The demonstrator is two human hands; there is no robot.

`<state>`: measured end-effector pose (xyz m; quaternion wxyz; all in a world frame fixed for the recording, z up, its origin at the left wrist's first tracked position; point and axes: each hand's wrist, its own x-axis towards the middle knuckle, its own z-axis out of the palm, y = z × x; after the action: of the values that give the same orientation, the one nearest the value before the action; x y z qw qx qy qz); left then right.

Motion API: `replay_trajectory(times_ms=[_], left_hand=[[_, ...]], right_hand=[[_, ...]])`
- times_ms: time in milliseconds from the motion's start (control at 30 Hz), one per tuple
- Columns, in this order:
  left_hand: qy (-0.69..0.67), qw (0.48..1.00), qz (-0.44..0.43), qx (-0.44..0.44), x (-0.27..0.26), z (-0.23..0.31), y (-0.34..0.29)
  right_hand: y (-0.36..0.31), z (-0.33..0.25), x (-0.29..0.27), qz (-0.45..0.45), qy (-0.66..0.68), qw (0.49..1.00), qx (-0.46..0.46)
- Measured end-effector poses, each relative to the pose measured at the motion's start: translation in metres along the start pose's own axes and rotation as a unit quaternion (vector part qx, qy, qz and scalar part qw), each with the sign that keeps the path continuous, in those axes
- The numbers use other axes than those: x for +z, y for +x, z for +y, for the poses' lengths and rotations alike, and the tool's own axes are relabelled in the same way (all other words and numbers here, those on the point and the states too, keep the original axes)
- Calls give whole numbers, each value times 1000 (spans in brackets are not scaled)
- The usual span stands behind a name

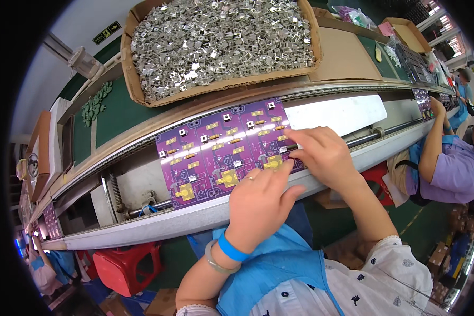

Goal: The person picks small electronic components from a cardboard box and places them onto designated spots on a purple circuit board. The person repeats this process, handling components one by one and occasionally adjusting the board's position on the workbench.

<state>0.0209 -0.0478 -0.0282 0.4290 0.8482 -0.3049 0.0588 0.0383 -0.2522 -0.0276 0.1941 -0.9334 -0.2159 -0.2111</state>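
Two bare hands at the right end of a flat purple printed circuit board (pixel 216 158), which lies between the far chain-edged rail and the broad grey metal near rail (pixel 142 229) of a conveyor. The left hand (pixel 258 203) rests its fingers, close together with the thumb spread away, over the lower right section. The right hand (pixel 324 155) curves its thumb and forefinger toward each other at the right edge; whether they pinch a small part cannot be told.

Good practice, as judged here: let the left hand steady the panel lightly, work with the right fingertips alone, press straight down, and keep both wrists clear of the parts already seated.

The panel shows three like sections side by side, with fine white outlines. Each carries white-topped square blocks with dark centres, slim orange-brown cylinders, small yellow patches, a silvery part and, low down, a larger yellow patch, partly covered by the left hand in the rightmost section. The surface is glossy and lies flat.
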Motion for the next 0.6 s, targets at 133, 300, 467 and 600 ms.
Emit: replay_trajectory(times_ms=[133, 300, 467, 600], left_hand=[[-373, 904, 4, -210, -27, 12, -26], [-518, 790, -43, -324, -28, 22, -42], [-499, 806, -46, -314, -31, 25, -49], [-397, 891, -6, -218, -42, 6, -51]], right_hand=[[-9, -37, -19, 8, 100, 995, 15], [-8, -88, -27, -73, 175, 981, -43], [-4, -92, -21, -91, 242, 965, -50], [8, -82, -21, -73, 354, 928, 90]])
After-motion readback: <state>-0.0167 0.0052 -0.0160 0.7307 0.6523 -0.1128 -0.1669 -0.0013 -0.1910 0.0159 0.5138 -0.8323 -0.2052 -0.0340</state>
